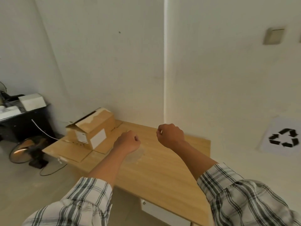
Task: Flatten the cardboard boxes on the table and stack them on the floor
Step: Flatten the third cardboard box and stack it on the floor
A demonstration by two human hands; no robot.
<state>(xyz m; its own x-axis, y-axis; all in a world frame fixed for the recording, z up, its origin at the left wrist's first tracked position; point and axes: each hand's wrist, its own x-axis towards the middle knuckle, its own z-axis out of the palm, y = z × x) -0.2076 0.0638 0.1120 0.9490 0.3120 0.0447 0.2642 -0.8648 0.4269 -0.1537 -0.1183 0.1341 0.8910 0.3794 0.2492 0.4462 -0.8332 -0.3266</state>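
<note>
A brown cardboard box (92, 128) with white labels and a partly raised top flap stands at the far left end of the wooden table (162, 163). It rests on flat cardboard sheets (71, 150) that overhang the table's left edge. My left hand (128, 141) hovers over the table just right of the box, fingers curled into a fist with nothing in it. My right hand (171, 135) is raised above the table's middle, also closed and holding nothing.
A floor fan (27, 150) with its cable lies on the floor left of the table. A dark side table (24, 121) with white boxes stands against the left wall. A sheet with a recycling symbol (283, 137) hangs on the right wall.
</note>
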